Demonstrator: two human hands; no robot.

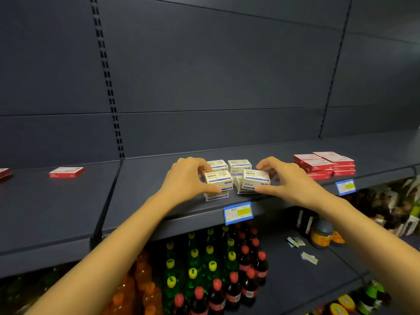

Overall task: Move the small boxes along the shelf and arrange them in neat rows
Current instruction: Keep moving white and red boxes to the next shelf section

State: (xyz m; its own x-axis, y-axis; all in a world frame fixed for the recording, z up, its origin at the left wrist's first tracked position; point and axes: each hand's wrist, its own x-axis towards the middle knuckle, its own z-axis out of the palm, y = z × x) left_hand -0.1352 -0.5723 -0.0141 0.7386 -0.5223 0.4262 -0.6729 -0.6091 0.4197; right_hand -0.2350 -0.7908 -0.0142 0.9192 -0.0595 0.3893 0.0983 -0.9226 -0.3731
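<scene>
Bracketing the cluster from both sides, the two hands sat on the shelf (145, 178) with the small white boxes (238, 165) directly between them, so neither arm had to reach far. The left hand (189, 179) was curled around the left front stack (218, 178), thumb low against its front and fingers over the top toward the back; it looked to be grasping that stack, two or three boxes high. The right hand (288, 181) mirrored it on the right front stack (256, 178), thumb touching the lower front edge and fingers arched over the far side, also gripping rather than slack. Two more white boxes stood just behind, touching or nearly touching the front ones.

Each box lay with its long axis running left to right along the shelf, printed face tilted up toward the camera. The right front stack sat slightly skewed against its neighbours, so my judgement was that the coming move turned on squeezing inward and squaring the fronts to the shelf edge.

On the box faces, Chinese characters read 回形针 over a blue band; the smaller print was too fine to read. Red flat boxes (325, 164) were piled well apart to the right, and a single red box (66, 172) lay far to the left. A blue price tag (238, 213) with a yellow patch hung on the shelf lip below the cluster; its writing was illegible.
</scene>
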